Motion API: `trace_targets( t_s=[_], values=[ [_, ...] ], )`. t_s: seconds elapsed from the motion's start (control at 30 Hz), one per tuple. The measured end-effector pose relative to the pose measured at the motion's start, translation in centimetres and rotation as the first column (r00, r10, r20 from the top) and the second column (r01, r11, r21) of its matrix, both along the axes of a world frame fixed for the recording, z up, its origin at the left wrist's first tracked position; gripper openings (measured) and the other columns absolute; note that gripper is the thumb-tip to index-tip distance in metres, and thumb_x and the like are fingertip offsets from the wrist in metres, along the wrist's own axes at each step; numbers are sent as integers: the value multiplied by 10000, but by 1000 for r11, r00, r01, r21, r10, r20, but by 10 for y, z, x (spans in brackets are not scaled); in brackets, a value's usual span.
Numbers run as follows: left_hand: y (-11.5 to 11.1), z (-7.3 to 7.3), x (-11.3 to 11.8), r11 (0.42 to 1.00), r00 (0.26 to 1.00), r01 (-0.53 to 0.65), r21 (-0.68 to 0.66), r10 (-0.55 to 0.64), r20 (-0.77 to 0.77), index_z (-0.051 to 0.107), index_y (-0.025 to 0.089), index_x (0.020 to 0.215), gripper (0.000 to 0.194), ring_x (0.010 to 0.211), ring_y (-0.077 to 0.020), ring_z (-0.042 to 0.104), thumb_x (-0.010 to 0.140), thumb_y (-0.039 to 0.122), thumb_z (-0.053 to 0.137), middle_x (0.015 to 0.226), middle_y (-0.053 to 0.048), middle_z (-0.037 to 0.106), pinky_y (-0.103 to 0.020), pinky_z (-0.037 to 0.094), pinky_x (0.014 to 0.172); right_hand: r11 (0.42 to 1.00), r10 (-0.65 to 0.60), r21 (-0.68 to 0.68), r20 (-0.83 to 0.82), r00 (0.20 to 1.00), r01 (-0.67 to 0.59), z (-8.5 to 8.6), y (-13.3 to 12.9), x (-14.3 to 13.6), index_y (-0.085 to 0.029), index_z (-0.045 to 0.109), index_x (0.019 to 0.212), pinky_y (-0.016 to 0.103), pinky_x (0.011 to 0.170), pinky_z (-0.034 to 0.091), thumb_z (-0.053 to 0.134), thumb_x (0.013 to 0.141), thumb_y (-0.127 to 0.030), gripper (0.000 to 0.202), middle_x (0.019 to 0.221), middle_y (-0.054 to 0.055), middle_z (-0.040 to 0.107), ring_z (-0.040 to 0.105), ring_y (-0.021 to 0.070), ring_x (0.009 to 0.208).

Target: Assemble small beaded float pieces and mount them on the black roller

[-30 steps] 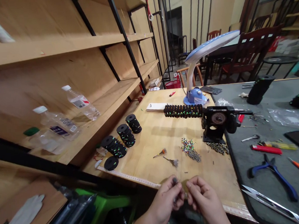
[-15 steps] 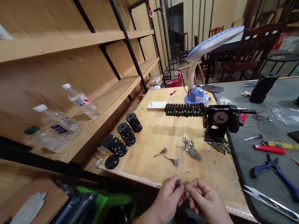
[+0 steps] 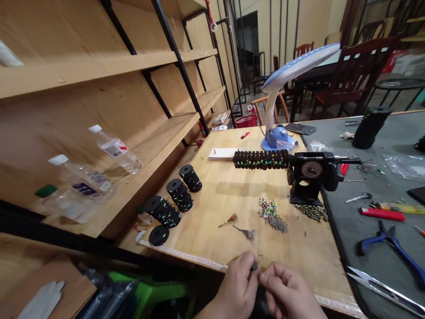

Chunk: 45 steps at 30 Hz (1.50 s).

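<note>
Above the table's front edge my left hand (image 3: pixel 238 282) is closed, with a small dark grey piece (image 3: pixel 255 265) showing between thumb and forefinger. My right hand (image 3: pixel 286 288) is pinched shut beside it, its fingertips close to the left thumb. What the right fingers hold is too small to make out. Just beyond the hands lie a grey feathery tuft (image 3: pixel 247 233) and an orange-tipped tuft (image 3: pixel 232 218). To their right is a pile of coloured beads (image 3: pixel 268 207) beside a heap of small grey pieces (image 3: pixel 277 224).
A black hand-cranked winder (image 3: pixel 308 173) stands behind the beads, its black foam rolls in a row along a shaft. More foam spools (image 3: pixel 180 194) stand at left. A blue desk lamp (image 3: pixel 278 136) is behind. Pliers (image 3: pixel 395 255), scissors-like tweezers (image 3: pixel 389 290) and a red cutter (image 3: pixel 381 213) lie at right.
The hands have drawn slightly closer together, and the left hand has turned a little. The camera view has shifted slightly. Things on the table stay in place.
</note>
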<state>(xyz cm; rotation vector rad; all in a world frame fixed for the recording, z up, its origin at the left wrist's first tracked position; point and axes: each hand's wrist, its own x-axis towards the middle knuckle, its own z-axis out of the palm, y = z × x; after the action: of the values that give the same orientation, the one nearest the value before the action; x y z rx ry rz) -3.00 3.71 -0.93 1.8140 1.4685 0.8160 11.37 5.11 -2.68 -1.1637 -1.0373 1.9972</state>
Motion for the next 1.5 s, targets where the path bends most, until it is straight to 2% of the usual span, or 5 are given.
trace_targets(
  t_s=[0.5,0.73,1.0,1.3,1.5],
  values=[
    [-1,-6,-3,994,992,68,83,-58,-113,397,213,767,155,698,-175,484,841,78,402,746,-26,499,-273,369,634,999,-6,-32,-47,999,4,-7,3,-1,-201,465,651,144,307,173,683,660,-651,499,367,-71,529,342,29,262],
    [1,0,-5,984,976,146,106,-126,-179,416,213,784,150,686,-171,493,842,75,404,751,-26,517,-271,376,623,994,15,105,26,1000,-17,-5,6,2,-214,439,705,145,327,215,610,695,-704,519,402,-83,533,345,39,289],
    [3,7,-4,976,966,192,104,-169,-194,474,201,852,156,712,-181,533,819,59,420,785,-40,565,-269,401,639,986,31,166,-10,999,-29,-9,7,2,-220,447,872,145,334,229,584,734,-698,516,414,-96,529,351,54,297],
    [3,3,-3,976,950,198,94,-168,-263,454,199,835,139,725,-198,542,822,67,413,798,-60,580,-286,399,652,980,-62,190,-1,998,61,-8,7,-3,-212,481,820,148,350,232,596,715,-706,519,403,-98,491,337,50,320],
    [3,4,-1,980,957,180,83,-155,-246,441,206,814,153,706,-194,538,805,55,422,775,-46,572,-282,381,631,965,-99,246,7,995,94,-7,6,-3,-203,505,804,159,371,254,594,740,-678,488,407,-95,482,342,52,339]
  ],
)
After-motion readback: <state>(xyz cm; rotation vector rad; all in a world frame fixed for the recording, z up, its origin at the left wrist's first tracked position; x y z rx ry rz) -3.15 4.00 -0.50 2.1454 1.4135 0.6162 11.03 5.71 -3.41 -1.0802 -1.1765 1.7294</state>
